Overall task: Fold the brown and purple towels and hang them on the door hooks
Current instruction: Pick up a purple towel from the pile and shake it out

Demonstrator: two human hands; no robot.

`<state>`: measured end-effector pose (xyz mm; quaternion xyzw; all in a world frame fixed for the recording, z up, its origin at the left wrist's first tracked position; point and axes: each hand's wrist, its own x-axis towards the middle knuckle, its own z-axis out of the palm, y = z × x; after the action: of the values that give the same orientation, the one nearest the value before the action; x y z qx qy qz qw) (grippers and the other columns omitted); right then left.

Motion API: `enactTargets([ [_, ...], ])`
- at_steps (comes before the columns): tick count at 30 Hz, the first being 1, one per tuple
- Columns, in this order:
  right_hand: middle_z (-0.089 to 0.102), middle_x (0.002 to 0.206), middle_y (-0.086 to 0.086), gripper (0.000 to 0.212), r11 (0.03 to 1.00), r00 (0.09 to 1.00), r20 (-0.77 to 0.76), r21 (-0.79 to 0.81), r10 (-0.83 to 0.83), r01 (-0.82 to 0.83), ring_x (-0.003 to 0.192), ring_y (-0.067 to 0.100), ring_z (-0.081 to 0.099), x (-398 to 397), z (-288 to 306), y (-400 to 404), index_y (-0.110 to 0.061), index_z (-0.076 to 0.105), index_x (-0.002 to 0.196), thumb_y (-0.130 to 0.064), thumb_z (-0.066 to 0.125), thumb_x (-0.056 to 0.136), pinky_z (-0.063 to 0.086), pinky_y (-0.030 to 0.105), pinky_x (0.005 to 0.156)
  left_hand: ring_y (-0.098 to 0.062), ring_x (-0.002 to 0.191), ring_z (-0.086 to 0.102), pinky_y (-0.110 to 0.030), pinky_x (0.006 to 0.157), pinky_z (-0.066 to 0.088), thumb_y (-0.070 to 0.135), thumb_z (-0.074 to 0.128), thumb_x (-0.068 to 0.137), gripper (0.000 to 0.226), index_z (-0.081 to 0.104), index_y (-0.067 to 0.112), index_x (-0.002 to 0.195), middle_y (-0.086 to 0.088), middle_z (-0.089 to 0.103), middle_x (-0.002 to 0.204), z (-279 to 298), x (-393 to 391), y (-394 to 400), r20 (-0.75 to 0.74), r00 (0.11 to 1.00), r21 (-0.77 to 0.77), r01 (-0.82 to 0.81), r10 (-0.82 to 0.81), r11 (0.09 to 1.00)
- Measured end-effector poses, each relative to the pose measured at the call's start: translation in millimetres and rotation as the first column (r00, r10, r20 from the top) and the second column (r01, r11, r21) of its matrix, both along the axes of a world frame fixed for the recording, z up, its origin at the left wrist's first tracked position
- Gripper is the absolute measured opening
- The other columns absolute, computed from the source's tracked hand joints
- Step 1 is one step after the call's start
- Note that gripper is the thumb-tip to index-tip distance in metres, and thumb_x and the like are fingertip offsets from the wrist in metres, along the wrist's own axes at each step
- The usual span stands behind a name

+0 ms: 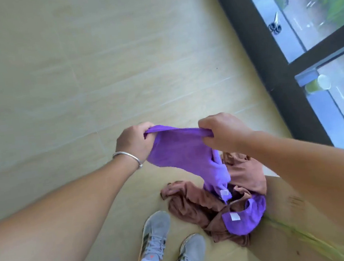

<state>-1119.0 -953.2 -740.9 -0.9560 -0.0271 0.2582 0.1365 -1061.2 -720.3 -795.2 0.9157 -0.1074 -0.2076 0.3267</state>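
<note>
A purple towel [182, 150] hangs in the air between my hands. My left hand [135, 142] grips its upper left corner, and my right hand [223, 132] pinches the upper right corner. The towel's lower end, with a white label, droops onto a crumpled heap on the floor. That heap holds brown towels [196, 204] and a second purple towel [246, 216] with a white label. No door hooks are in view.
My two grey sneakers [155, 239] stand just left of the heap on the beige tiled floor [75, 77]. A dark window frame [265, 55] with glass runs along the right. A cardboard surface [286, 235] lies under the heap's right side.
</note>
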Motion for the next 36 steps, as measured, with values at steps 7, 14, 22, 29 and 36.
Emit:
enactTargets([
  [7, 0.046, 0.067, 0.0, 0.018, 0.996, 0.972, 0.234, -0.092, 0.015, 0.007, 0.072, 0.025, 0.045, 101, 107, 53, -0.02, 0.046, 0.074, -0.028, 0.056, 0.087, 0.025, 0.032, 0.059, -0.022, 0.071, 0.058, -0.03, 0.061, 0.043, 0.036, 0.065, 0.086, 0.012, 0.07, 0.027, 0.08, 0.01, 0.062, 0.065, 117, 109, 67, 0.204, 0.975, -0.04, -0.086, 0.093, 0.995],
  [14, 0.061, 0.088, -0.002, 0.011, 0.994, 0.924, 0.379, -0.105, 0.053, -0.014, 0.095, 0.021, 0.05, 161, 158, 125, -0.021, 0.061, 0.092, -0.025, 0.051, 0.09, 0.038, 0.033, 0.075, -0.017, 0.063, 0.057, -0.027, 0.061, 0.045, 0.035, 0.07, 0.08, 0.01, 0.069, 0.026, 0.077, 0.011, 0.062, 0.061, 216, 143, 145, 0.402, 0.894, -0.136, -0.153, 0.195, 0.979],
  [22, 0.057, 0.125, -0.003, 0.031, 0.958, 0.986, 0.165, -0.287, 0.039, 0.01, 0.125, 0.02, 0.042, 138, 114, 176, -0.03, 0.058, 0.122, -0.029, 0.048, 0.093, 0.037, 0.035, 0.098, -0.024, 0.063, 0.058, -0.028, 0.057, 0.038, 0.03, 0.055, 0.076, 0.011, 0.06, 0.021, 0.074, 0.003, 0.06, 0.064, 181, 23, 152, 0.451, 0.887, 0.111, 0.052, -0.097, 0.992],
  [29, 0.03, 0.15, 0.001, 0.074, 0.926, 0.979, -0.154, -0.332, 0.133, -0.178, 0.142, 0.023, 0.023, 37, 46, 214, -0.029, 0.021, 0.148, -0.043, 0.06, 0.086, 0.02, 0.05, 0.114, -0.027, 0.122, 0.05, -0.039, 0.095, 0.039, 0.037, 0.05, 0.089, 0.045, 0.041, 0.028, 0.132, -0.002, 0.05, 0.132, 84, -115, 182, -0.373, 0.917, 0.458, 0.316, -0.143, 0.831],
  [36, -0.005, 0.162, 0.001, 0.096, 0.95, 0.977, -0.145, -0.249, 0.157, -0.189, 0.149, 0.02, -0.002, -39, -20, 288, -0.022, -0.008, 0.154, -0.049, 0.056, 0.088, 0.007, 0.052, 0.119, -0.017, 0.134, 0.037, -0.042, 0.11, 0.02, 0.031, 0.048, 0.09, 0.066, 0.021, 0.031, 0.15, 0.004, 0.037, 0.146, 22, -149, 304, -0.305, 0.936, 0.68, 0.342, -0.174, 0.648],
])
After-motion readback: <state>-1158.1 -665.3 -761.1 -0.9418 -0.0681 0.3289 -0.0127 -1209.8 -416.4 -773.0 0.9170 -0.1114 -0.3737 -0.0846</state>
